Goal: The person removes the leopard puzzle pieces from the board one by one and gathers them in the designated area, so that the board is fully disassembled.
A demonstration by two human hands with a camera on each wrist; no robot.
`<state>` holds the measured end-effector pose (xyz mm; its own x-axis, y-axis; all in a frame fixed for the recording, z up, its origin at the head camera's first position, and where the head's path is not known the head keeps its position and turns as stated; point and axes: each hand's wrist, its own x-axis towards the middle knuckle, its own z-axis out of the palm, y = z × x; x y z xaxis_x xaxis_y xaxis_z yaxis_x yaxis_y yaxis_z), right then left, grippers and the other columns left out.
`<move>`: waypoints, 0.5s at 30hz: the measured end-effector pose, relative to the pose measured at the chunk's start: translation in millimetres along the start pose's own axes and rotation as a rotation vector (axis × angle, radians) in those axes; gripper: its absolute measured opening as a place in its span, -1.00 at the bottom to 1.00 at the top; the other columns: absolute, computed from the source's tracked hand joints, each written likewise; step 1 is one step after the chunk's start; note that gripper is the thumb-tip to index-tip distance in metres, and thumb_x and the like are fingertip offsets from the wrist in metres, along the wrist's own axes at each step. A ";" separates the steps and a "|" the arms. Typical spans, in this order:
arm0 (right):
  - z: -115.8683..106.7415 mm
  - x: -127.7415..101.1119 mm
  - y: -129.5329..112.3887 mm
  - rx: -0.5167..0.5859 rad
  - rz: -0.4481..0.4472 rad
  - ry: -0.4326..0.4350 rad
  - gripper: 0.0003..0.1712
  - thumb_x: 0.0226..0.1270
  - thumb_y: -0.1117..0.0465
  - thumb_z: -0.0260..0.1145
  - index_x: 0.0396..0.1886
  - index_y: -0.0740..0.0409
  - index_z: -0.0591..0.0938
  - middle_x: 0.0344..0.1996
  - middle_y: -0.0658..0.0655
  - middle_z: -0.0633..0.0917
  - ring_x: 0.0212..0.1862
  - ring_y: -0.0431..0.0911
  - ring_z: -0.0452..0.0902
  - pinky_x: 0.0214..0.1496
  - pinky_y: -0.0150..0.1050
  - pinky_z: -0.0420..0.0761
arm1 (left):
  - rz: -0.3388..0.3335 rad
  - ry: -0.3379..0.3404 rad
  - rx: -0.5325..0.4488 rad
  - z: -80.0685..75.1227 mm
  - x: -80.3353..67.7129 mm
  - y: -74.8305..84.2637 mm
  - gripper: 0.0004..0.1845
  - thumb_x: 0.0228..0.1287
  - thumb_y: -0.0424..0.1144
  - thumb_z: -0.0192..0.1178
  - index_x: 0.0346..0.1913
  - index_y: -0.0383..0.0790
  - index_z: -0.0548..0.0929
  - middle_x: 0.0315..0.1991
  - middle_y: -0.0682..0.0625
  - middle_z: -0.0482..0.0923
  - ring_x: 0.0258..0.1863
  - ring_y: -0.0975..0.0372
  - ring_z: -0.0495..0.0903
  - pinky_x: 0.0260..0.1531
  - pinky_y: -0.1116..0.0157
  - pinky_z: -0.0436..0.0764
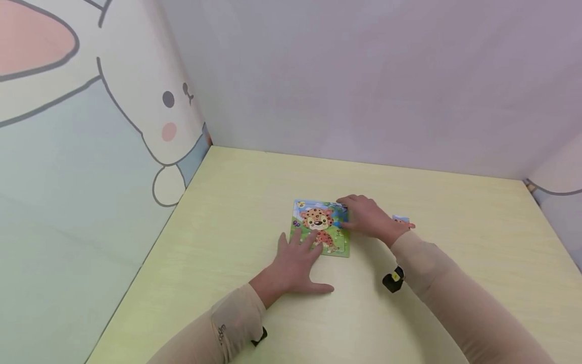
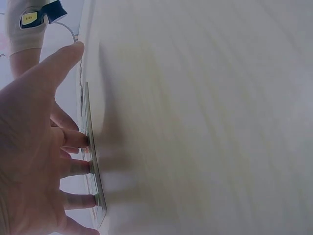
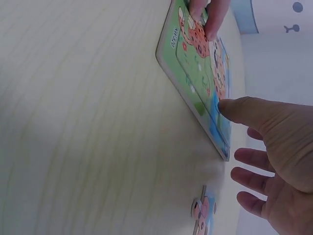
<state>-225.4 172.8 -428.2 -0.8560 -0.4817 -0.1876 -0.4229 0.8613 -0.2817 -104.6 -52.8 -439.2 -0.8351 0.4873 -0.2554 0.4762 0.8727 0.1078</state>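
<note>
Pressing a leopard puzzle board (image 1: 321, 228) flat mid-table (image 1: 454, 212) with both hands.
Left hand (image 1: 293, 265) fingers straight on board's near-left corner; right hand (image 1: 368, 217) open, thumb touching board's right edge; loose puzzle piece (image 1: 401, 220) just right of it.

Child's play corner: cartoon bunny wall panels (image 1: 136, 101), pale wooden table (image 1: 454, 227).
</note>
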 end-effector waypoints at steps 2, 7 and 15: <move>3.1 2.0 -2.0 -0.001 0.018 -0.013 -0.19 0.38 0.03 0.48 0.51 0.23 0.43 0.43 0.38 0.51 0.45 0.35 0.40 0.49 0.33 0.36 | 0.000 0.003 0.003 0.2 0.1 0.1 0.09 0.11 0.69 0.05 0.57 0.05 0.37 0.69 -0.02 0.08 0.65 -0.21 0.06 0.41 -0.38 0.26; 5.9 2.6 -4.4 -0.013 0.028 -0.008 -0.14 0.37 0.03 0.49 0.55 0.21 0.39 0.45 0.36 0.48 0.48 0.34 0.37 0.51 0.34 0.32 | -0.001 0.007 -0.002 0.1 0.1 -0.2 0.09 0.12 0.69 0.05 0.56 0.05 0.38 0.69 -0.02 0.08 0.65 -0.21 0.06 0.42 -0.37 0.26; 5.5 0.5 -8.3 -0.039 0.019 0.020 -0.12 0.36 0.02 0.51 0.55 0.22 0.37 0.42 0.36 0.52 0.45 0.34 0.40 0.48 0.36 0.34 | 0.002 0.018 0.007 1.2 -0.7 -0.8 0.08 0.11 0.70 0.04 0.55 0.06 0.39 0.69 -0.02 0.09 0.64 -0.22 0.08 0.40 -0.37 0.28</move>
<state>-220.7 164.5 -431.2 -0.8699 -0.4618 -0.1734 -0.4172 0.8763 -0.2408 -104.1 -53.8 -440.2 -0.8391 0.4891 -0.2381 0.4793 0.8717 0.1016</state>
